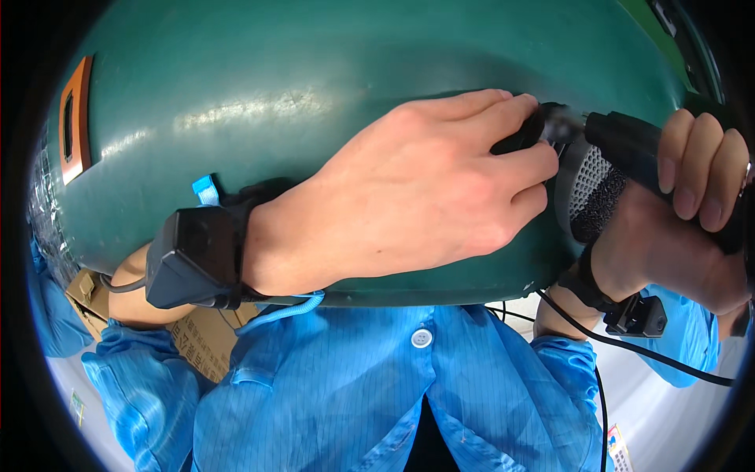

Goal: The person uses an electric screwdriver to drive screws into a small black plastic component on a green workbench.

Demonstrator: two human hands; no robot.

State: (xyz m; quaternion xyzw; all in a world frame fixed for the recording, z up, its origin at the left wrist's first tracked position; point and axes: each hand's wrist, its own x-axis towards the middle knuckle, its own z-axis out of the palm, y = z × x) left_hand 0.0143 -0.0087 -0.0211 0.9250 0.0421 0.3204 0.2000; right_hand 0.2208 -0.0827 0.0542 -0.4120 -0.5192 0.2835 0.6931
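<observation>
My left hand (425, 181) reaches across the green work surface from the left, back of the hand up. Its fingers are closed on a small black part (521, 140), mostly hidden beneath them. At the right, my right hand (692, 181) is wrapped around a black electric screwdriver (629, 145), its tip pointing left toward the black part. A blurred shiny metal piece (561, 127) lies between the part and the tip. Just below it sits a round dish with a perforated metal plate (586, 177), holding a heap of tiny dark pieces (602, 206) that look like screws.
An orange-brown frame with a dark slot (76, 122) lies at the far left of the green surface (236, 71). Cardboard boxes (206, 342) stand below its near edge. A black cable (645, 352) runs by my right wrist. Blue-clothed parts of other people show at both sides.
</observation>
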